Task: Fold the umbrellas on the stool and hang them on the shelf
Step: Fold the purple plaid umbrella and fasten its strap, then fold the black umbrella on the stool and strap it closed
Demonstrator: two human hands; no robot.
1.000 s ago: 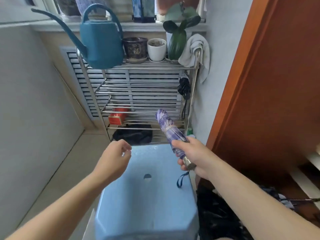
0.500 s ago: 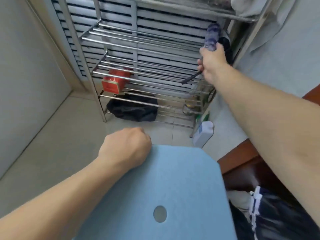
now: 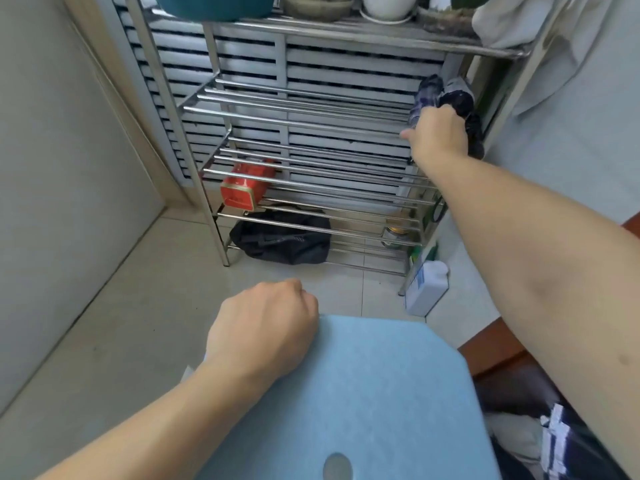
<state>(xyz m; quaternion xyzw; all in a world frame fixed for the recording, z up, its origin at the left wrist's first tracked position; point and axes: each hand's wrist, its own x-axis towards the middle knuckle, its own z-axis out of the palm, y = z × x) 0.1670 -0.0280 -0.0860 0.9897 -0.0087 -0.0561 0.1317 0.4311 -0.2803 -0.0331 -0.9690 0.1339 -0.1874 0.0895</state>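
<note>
At the shelf, right hand hides the purple umbrella's handle.

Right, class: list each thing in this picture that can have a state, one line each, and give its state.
purple umbrella: folded, held up at the rack's right end by the right hand
right hand: gripping the purple umbrella
black umbrella: folded, beside the purple one
left hand: fisted, holding nothing, at the stool's edge
blue stool: top bare
red tin: lying tilted on a lower shelf
</note>
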